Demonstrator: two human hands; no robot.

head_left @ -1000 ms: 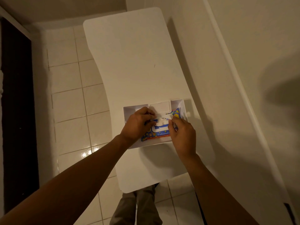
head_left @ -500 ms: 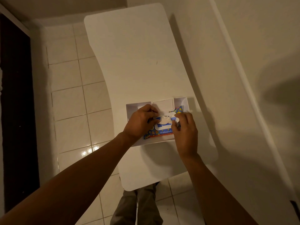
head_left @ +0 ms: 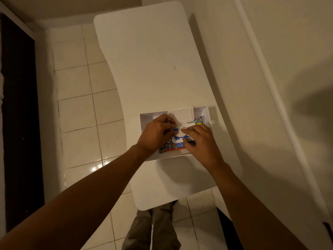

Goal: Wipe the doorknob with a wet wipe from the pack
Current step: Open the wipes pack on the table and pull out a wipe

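Note:
A blue patterned wet wipe pack (head_left: 173,147) lies in a shallow white tray (head_left: 144,120) on a white table (head_left: 147,60). Its white flip lid (head_left: 181,114) stands open toward the far side. My left hand (head_left: 155,134) presses on the pack's left part, with its fingertips at the opening. My right hand (head_left: 200,141) rests over the pack's right part, and its fingers pinch a bit of white wipe (head_left: 180,130) at the opening. The doorknob is not in view.
The narrow table runs along a pale wall (head_left: 270,69) on the right. Glossy cream floor tiles (head_left: 81,105) lie to the left, with a dark doorway (head_left: 16,123) beyond them. My trouser legs (head_left: 153,230) show under the table's near edge.
My right hand has shifted left over the pack, and both hands' fingers have closed in on the wipe at the opening. The pack stays in the tray.

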